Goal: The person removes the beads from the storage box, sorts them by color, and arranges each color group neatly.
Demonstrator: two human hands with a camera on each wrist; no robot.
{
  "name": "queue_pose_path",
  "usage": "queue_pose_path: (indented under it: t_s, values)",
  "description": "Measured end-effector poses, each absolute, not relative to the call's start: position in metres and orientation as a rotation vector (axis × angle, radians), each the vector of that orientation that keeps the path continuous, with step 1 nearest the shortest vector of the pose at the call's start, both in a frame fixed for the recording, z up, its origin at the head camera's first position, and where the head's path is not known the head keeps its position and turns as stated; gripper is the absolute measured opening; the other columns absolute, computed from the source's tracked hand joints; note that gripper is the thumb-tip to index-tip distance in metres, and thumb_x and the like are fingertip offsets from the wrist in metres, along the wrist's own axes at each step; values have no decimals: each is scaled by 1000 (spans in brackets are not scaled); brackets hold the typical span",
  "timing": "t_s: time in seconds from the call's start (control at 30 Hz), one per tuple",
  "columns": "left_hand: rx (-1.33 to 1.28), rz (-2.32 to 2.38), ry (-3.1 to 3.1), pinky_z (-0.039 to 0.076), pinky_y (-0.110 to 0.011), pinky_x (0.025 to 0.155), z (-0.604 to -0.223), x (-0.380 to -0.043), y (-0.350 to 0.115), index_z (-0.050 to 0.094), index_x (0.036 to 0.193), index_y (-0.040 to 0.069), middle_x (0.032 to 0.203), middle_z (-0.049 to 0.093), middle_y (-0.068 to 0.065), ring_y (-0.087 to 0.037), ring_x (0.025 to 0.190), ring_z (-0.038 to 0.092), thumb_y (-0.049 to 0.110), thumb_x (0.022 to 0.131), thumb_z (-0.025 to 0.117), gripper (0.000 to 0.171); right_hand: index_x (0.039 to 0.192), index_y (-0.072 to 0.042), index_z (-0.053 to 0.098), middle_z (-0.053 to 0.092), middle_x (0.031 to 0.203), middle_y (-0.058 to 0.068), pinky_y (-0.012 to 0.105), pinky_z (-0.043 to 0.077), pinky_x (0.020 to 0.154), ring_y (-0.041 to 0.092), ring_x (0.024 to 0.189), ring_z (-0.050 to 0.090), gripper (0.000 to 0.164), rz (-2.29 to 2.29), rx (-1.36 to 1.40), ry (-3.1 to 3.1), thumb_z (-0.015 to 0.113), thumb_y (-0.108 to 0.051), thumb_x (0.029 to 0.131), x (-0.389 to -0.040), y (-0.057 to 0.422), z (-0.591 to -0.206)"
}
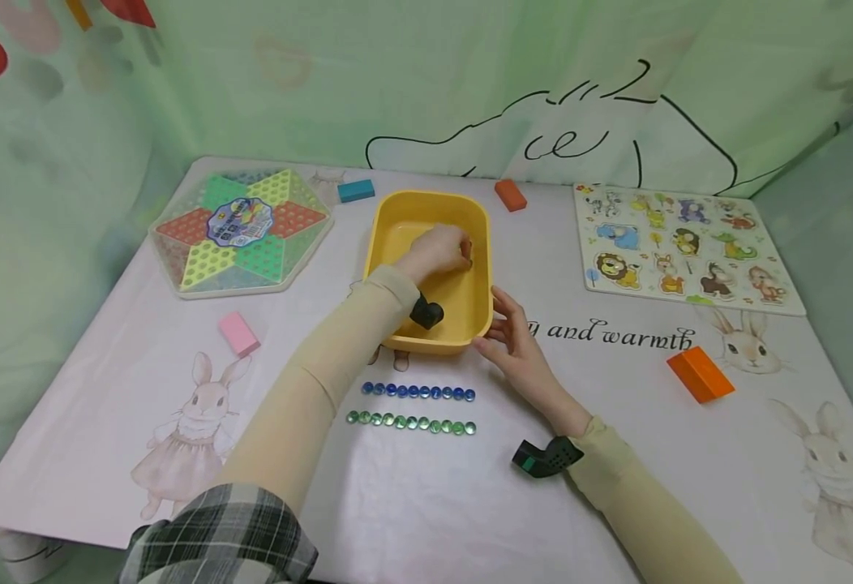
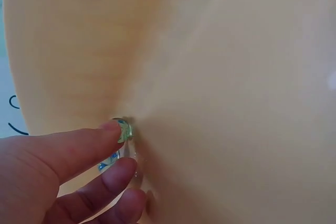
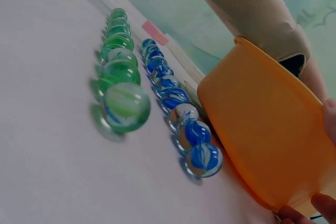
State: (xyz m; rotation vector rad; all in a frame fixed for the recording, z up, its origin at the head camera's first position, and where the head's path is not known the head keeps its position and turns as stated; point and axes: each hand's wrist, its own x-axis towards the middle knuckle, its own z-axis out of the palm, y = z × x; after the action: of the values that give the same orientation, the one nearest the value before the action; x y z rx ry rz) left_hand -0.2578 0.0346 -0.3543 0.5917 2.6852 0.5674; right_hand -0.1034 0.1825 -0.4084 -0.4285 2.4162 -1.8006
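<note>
My left hand (image 1: 439,250) reaches down inside a yellow plastic basin (image 1: 430,347), near its right wall. In the left wrist view, its thumb and bent fingers pinch a green-swirled glass marble (image 2: 125,129). A blue-and-clear marble (image 2: 108,161) shows between the thumb and fingers, partly hidden. My right hand (image 1: 517,353) holds the basin's near right corner from outside, thumb and fingertips against the wall. In front of the basin, blue marbles (image 1: 419,392) form a straight row. Closer to me runs a parallel row of green marbles (image 1: 412,422).
A Chinese checkers box (image 1: 251,235) lies at the back left, an animal puzzle board (image 1: 682,251) at the back right. Around them sit a blue block (image 1: 356,191), a red-orange block (image 1: 510,195), a pink block (image 1: 238,333) and an orange block (image 1: 700,375).
</note>
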Motion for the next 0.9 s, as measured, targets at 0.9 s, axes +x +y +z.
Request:
queue_pose_path:
  t_s: [0.9]
  values:
    - [807,1089,2418,42,-22,63,-304,-199,-19,62,97,8,82,58,-4,-17,70,52,22,89,62,16,147,-26,12,26,144,12,11,37,93,26,116,46,73,-1801,-415,2386,56,-9,91,-104,182,-408]
